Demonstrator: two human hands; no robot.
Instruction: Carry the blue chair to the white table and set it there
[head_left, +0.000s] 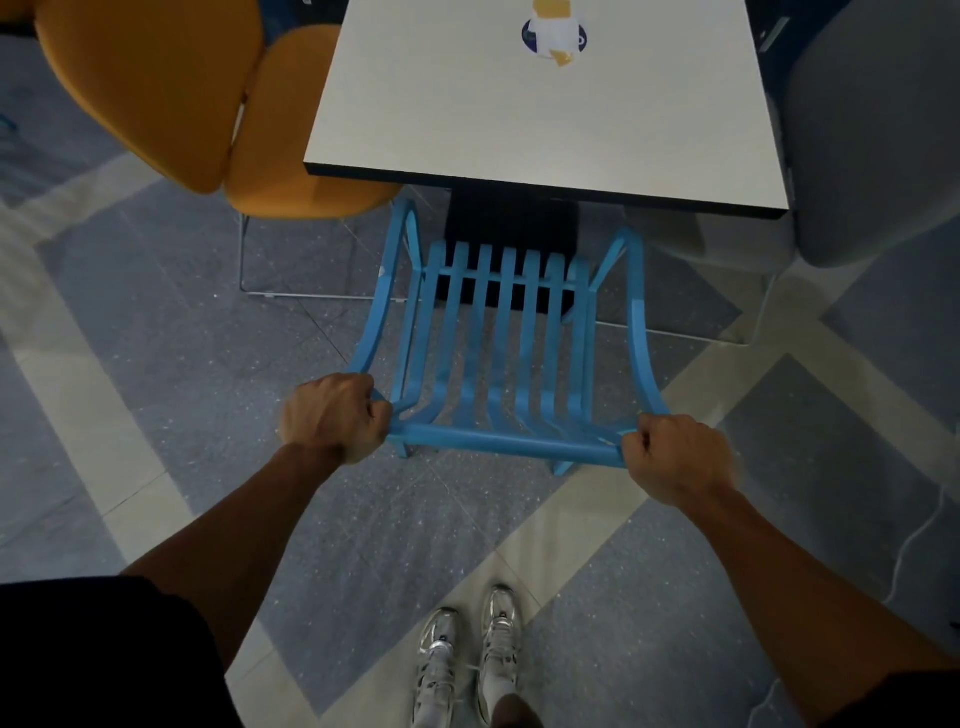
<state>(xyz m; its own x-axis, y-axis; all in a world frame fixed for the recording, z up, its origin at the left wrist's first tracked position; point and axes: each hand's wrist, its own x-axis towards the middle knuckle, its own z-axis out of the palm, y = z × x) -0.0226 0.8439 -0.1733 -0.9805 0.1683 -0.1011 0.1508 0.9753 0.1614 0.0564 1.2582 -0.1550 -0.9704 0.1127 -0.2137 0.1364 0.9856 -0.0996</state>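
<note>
The blue chair (498, 338), made of slats with curved armrests, is in the middle of the head view, its front end tucked under the near edge of the white table (545, 119). My left hand (335, 415) grips the left end of the chair's top back rail. My right hand (675, 457) grips the right end of the same rail. Both fists are closed around it. The chair's front legs are hidden under the table, beside the table's dark pedestal (511, 223).
An orange chair (208, 104) stands at the table's left side, its metal frame on the floor close to the blue chair. A grey upholstered chair (872, 156) stands at the right. A blue and yellow sticker (553, 31) lies on the tabletop. My shoes (467, 660) are on the tiled floor below.
</note>
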